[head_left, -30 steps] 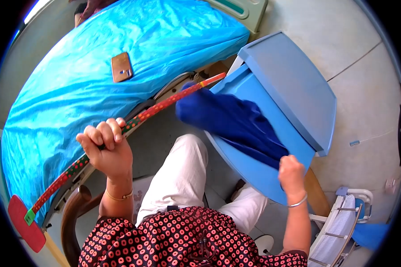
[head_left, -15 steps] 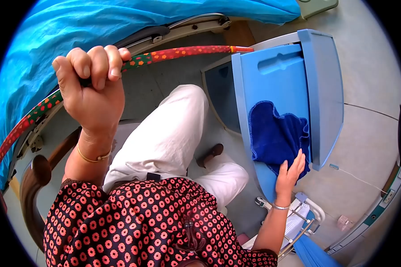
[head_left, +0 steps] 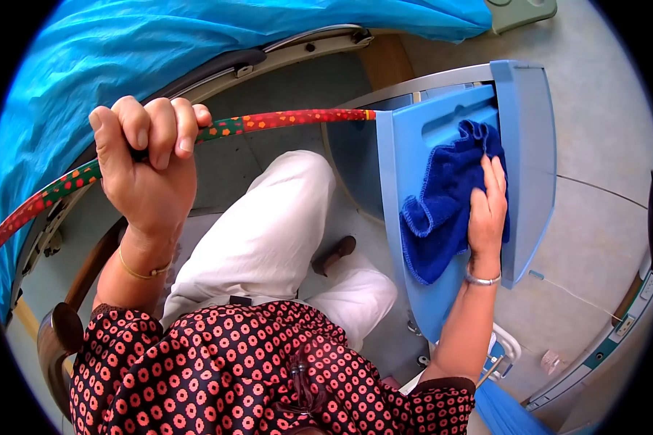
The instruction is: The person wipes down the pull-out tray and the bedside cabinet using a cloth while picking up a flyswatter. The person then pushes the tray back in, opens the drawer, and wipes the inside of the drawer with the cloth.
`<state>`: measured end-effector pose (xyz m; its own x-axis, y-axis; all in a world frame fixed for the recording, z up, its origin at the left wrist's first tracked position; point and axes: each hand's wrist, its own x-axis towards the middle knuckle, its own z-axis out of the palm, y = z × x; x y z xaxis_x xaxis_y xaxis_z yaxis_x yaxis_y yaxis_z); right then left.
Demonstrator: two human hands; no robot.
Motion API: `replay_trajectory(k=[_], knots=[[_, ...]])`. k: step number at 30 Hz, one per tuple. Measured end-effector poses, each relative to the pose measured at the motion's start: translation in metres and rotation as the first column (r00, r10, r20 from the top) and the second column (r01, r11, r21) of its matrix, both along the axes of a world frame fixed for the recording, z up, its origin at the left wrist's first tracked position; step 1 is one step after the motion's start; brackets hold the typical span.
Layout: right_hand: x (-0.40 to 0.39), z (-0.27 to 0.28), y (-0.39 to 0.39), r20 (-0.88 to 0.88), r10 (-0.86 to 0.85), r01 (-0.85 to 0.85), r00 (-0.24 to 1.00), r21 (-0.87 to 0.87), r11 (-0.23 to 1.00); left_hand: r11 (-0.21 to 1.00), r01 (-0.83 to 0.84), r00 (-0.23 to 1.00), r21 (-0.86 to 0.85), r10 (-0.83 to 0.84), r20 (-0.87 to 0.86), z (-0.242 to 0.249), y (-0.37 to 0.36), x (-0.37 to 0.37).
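Observation:
My left hand is closed around a long pole covered in red and green patterned wrap. The pole looks bowed through the lens and runs from the left edge to the blue cabinet. On the cabinet's light-blue top lies a dark blue cloth, bunched and folded, with stitched edges. My right hand rests on the cloth's right side, fingers stretched out and pressing it against the surface. Part of the cloth is hidden under that hand.
A bed with a bright blue cover stands at the upper left, with a metal rail along its side. A wooden armrest is at lower left. A cord and a wall panel are at right.
My right hand has slid toward the far end of the cabinet top, and the cloth has moved and bunched up with it. The pole and my left hand have shifted slightly lower in view.

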<state>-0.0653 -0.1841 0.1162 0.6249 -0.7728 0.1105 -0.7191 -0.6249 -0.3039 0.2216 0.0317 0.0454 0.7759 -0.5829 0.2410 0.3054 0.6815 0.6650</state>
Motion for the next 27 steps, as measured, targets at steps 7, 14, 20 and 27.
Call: replay_trajectory(k=[7,14,20,27], knots=[[0.068,0.028,-0.039,-0.598,-0.255,0.024,0.76,-0.367,0.93,0.999,-0.015,1.0,0.052,0.015,-0.004,-0.006,0.001,0.004],[0.086,0.04,-0.104,-0.571,-0.082,0.166,0.817,0.096,0.981,0.999,0.026,0.999,0.032,-0.025,-0.036,-0.001,-0.003,-0.002],[0.075,0.035,-0.11,-0.29,-0.122,0.169,0.949,0.142,0.975,0.999,0.031,0.992,0.023,-0.028,-0.125,0.007,0.006,-0.004],[0.06,0.02,-0.079,0.028,-0.128,0.11,0.991,0.353,0.929,0.999,0.034,0.988,0.033,-0.028,-0.154,0.006,0.022,-0.003]])
